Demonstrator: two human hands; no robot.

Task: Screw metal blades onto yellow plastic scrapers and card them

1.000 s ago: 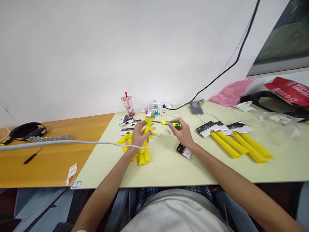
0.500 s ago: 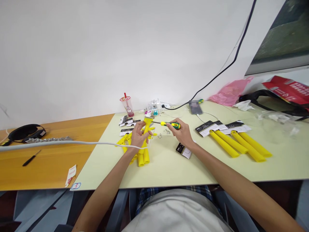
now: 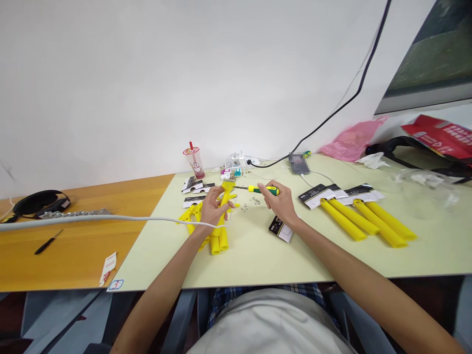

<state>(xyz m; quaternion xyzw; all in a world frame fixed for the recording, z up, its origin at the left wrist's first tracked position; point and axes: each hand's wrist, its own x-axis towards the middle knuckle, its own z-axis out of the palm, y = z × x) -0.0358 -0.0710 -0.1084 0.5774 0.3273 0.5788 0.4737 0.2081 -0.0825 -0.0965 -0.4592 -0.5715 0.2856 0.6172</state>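
My left hand [image 3: 213, 206] is closed around a yellow scraper [image 3: 227, 188], its wide flat head pointing up and away from me. A screwdriver [image 3: 271, 191] with a yellow and green handle is gripped in my right hand [image 3: 280, 202]. Its shaft points left, and the tip is at or very near the scraper's head; contact is too small to make out. Below my left hand lie more yellow plastic parts [image 3: 220, 244], some with hollow tube ends. Several small metal pieces [image 3: 254, 200] are scattered on the table between my hands.
Yellow handles [image 3: 342, 220] and black-and-white packets [image 3: 313, 196] lie to the right. Another packet [image 3: 280, 229] sits below my right wrist. A cup with a straw [image 3: 195, 163] and a power strip [image 3: 236, 160] stand at the back. A white cable [image 3: 147, 218] crosses in front of my left hand.
My right hand and the screwdriver have shifted slightly right. The scraper's head has tilted or moved a little right and down in my left hand.
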